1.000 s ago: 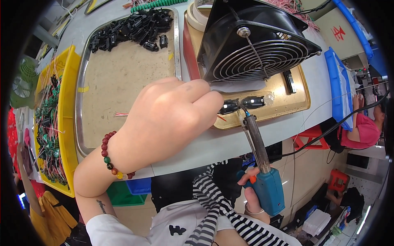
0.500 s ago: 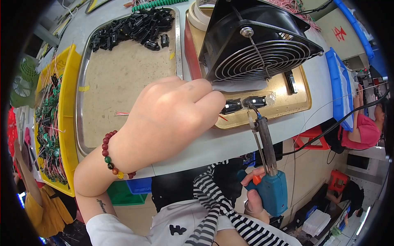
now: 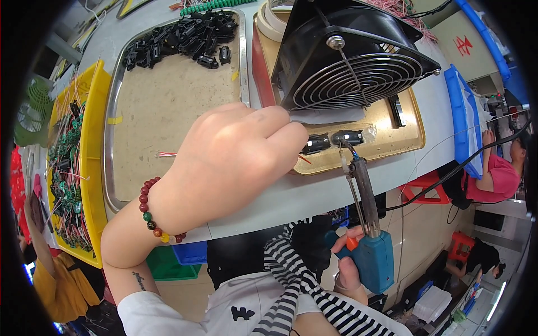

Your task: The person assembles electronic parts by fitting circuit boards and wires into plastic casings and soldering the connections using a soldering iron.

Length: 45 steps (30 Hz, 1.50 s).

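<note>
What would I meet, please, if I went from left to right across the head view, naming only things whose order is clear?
Yellow bin → left hand → blue-handled soldering tool → blue tray.

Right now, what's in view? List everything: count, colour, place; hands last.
Fan: one, black, top centre
Soldering gun: one, blue-handled, lower right of centre
Gold tray: one, gold, below fan
Small housings: two, black, near gun tip
Lined tray: one, beige, upper left
Heaped parts: many, black, lined tray
Bin: one, yellow, left
Circuit boards: many, green, bin
People: several, background
Left hand: one, centre, fingertips hidden
Right hand: one, gripping gun
</note>
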Motion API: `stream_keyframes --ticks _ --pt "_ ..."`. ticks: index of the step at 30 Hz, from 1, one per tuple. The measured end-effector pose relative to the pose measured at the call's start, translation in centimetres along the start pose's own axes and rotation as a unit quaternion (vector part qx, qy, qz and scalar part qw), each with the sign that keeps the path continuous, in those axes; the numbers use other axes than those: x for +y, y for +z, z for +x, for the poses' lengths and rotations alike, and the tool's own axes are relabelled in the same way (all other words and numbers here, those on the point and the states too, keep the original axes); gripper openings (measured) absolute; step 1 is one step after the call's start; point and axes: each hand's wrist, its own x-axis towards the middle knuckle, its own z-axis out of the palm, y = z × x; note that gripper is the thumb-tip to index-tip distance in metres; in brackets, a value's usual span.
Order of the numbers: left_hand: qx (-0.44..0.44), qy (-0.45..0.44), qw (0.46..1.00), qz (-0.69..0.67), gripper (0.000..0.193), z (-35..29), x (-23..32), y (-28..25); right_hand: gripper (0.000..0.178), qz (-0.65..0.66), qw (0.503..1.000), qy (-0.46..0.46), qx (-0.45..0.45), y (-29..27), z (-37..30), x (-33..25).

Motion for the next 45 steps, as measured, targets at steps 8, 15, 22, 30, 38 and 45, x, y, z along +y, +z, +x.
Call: stream_keyframes --ticks 8,15,22,30,38,45 --pt "-0.07 -0.054 0.97 -0.225 0.018 0.7 -0.6 -1.3 0.047 0.018 1.0 0.011 0.008 -0.3 0.1 0.3" --pt "-0.027 0.058 0.997 -0.053 0.017 0.4 -1.1 -0.9 0.05 0.021 0.999 -0.032 0.006 -0.2 0.6 0.3" --pt "-0.009 -0.047 0.999 0.003 0.012 0.4 1.0 -2.9 0.044 0.027 0.998 -0.059 0.014 0.2 0.8 0.6" --pt "0.009 -0.059 0.998 -0.002 0.01 0.0 0.8 -1.7 0.035 -0.009 0.994 -0.105 0.001 0.4 1.3 0.6" --pt "0.002 -0.065 0.998 -0.016 0.01 -0.1 0.9 -1.8 0.033 -0.02 0.994 -0.111 0.012 0.4 1.4 1.2" --pt "0.008 -0.057 0.998 -0.027 0.01 0.1 0.9 -1.6 0.03 -0.102 0.986 -0.135 0.005 -0.2 1.6 0.9"
